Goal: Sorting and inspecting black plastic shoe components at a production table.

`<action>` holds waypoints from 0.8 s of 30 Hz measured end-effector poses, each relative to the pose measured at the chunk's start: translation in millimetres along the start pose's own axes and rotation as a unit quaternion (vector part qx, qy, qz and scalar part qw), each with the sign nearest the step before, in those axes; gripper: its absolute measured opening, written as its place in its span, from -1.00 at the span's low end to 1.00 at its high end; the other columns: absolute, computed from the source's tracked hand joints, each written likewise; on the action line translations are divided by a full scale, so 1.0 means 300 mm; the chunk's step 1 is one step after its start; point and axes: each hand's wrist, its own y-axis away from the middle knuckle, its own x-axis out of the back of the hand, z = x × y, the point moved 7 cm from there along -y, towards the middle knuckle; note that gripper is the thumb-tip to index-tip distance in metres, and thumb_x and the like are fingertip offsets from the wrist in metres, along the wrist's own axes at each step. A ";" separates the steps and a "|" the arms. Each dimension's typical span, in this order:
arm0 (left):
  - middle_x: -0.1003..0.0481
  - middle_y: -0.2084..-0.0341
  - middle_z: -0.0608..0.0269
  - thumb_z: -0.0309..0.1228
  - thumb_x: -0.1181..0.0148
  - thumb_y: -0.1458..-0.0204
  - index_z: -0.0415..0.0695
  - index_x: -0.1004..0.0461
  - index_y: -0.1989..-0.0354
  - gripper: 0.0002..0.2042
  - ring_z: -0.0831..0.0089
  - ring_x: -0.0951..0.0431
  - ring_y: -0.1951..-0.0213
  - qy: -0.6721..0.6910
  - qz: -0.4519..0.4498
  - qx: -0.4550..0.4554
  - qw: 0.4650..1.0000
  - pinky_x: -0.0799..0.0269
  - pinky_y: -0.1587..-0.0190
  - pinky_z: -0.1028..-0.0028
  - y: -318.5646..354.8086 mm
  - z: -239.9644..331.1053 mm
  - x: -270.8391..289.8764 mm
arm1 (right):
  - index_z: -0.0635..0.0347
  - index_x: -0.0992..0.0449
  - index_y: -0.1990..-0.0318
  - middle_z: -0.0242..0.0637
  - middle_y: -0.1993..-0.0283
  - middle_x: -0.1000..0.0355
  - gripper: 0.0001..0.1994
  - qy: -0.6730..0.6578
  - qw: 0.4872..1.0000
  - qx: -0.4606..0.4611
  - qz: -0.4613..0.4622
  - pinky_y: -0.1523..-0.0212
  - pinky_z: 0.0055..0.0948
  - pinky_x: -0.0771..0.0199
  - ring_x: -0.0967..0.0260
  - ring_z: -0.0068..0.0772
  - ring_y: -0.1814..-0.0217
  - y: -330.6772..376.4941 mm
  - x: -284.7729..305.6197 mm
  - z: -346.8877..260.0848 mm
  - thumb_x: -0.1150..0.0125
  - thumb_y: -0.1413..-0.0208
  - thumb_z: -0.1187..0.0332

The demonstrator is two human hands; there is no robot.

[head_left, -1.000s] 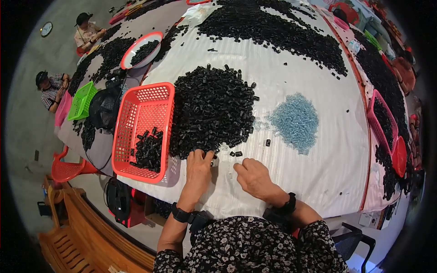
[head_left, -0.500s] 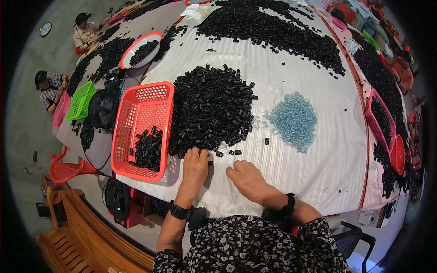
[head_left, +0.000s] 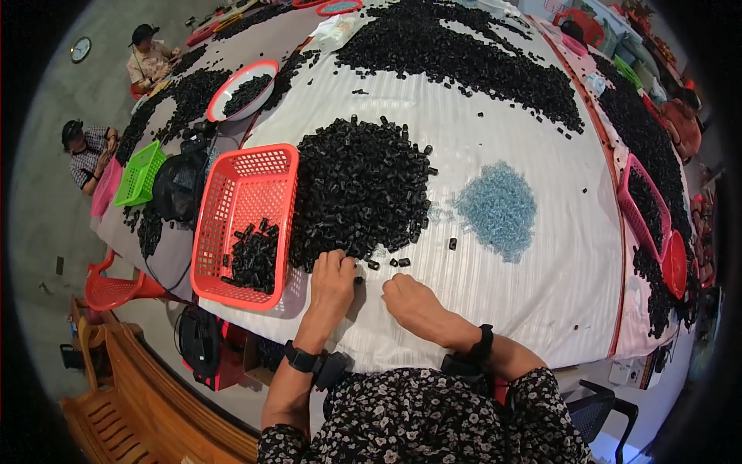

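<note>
At the near edge of a big heap of short black plastic cylinders (head_left: 359, 189), my left hand (head_left: 332, 288) is closed with curled fingers. A small black cylinder (head_left: 358, 280) shows at its thumb side, apparently in its grip. My right hand (head_left: 417, 305) is closed in a pinch just to the right, above the white cloth; whatever its fingertips hold is hidden. Several loose black cylinders (head_left: 399, 263) lie between the heap and my right hand. To the right is a pile of small clear bluish pieces (head_left: 498, 210).
Left of the heap stands a red plastic basket (head_left: 242, 151), partly filled with black cylinders. A red-rimmed white basin (head_left: 261, 69) is beyond it. More black pieces (head_left: 464, 54) cover the table's far end. A pink basket (head_left: 648, 203) stands at right. Two people sit at left.
My right hand has drawn slightly left, and its fingers have closed tighter together. My left hand stays at the heap's edge. The whole view has shifted a little.
</note>
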 end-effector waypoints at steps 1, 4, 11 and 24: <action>-0.37 0.41 0.12 -0.60 -0.14 0.14 -0.21 -0.42 0.35 -0.86 0.22 -0.38 0.36 0.025 0.031 0.007 0.999 -0.31 0.31 0.37 0.002 0.000 0.020 | 0.28 -0.27 0.33 -0.17 0.40 -0.17 -0.87 0.001 1.000 0.000 0.000 0.39 -0.33 -0.32 -0.25 -0.22 0.38 -0.001 0.007 0.000 -0.02 0.08 0.55; -0.44 0.43 0.15 -0.59 -0.15 0.06 -0.26 -0.41 0.29 -0.86 0.35 -0.47 0.40 0.293 -0.020 0.220 0.930 -0.37 0.35 0.46 0.025 -0.033 0.045 | 0.33 -0.31 0.25 -0.12 0.39 -0.23 -0.85 -0.110 0.991 -0.060 0.041 0.37 -0.27 -0.36 -0.28 -0.13 0.36 0.010 0.067 0.033 -0.08 0.00 0.55; -0.49 0.42 0.22 -0.58 -0.11 -0.05 -0.31 -0.38 0.22 -0.87 0.55 -0.50 0.38 0.652 -0.049 0.297 0.696 -0.45 0.27 0.59 0.059 0.023 0.040 | 0.29 -0.33 0.19 -0.22 0.32 -0.34 -0.90 -0.317 0.937 -0.144 0.045 0.41 -0.50 -0.40 -0.38 -0.43 0.44 -0.026 0.172 0.052 0.00 -0.14 0.53; -0.50 0.35 0.20 -0.57 -0.15 -0.04 -0.30 -0.38 0.19 -0.82 0.54 -0.52 0.34 0.712 -0.073 0.303 0.629 -0.46 0.22 0.58 0.078 0.102 0.022 | 0.27 -0.40 0.21 -0.31 0.31 -0.38 -0.89 -0.401 0.910 -0.098 0.049 0.34 -0.60 -0.37 -0.35 -0.56 0.31 -0.091 0.222 -0.017 -0.09 -0.11 0.52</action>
